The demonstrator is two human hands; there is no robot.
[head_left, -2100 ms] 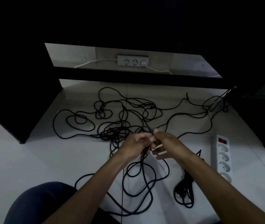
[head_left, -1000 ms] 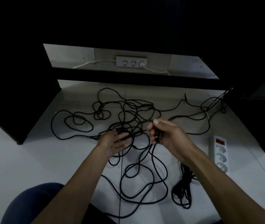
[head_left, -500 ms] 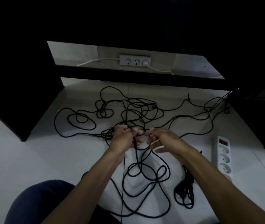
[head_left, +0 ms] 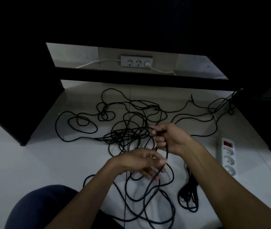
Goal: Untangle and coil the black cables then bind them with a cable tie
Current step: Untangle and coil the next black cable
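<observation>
- The black cables [head_left: 128, 134] sprawl over the pale floor [head_left: 23, 162] in one loose snarl, the densest knot lying well to the left of the white power strip [head_left: 227, 156] and long loops trailing off further left and toward the person's knees
- The right hand [head_left: 169, 138] sits between that knot and the power strip, its fingers curled round a strand that drops down from it
- The left hand [head_left: 141, 162] hovers just below the right one with fingers spread and loosely bent; a strand runs across its fingertips, but I cannot tell whether it pinches the strand or only brushes it
- The cable looks thin, light and limp, so I judge it will lift with no effort yet drag its neighbours along wherever loops cross
- It seems matte rather than slick, likely to snag on itself instead of sliding free
- Best hold, to my eye, is one single strand near a free end, feeding it hand over hand, not a fistful of the knot
- A small black bundle [head_left: 189, 195] lies just below the power strip, apart from the main snarl
- No cable tie is visible anywhere
</observation>
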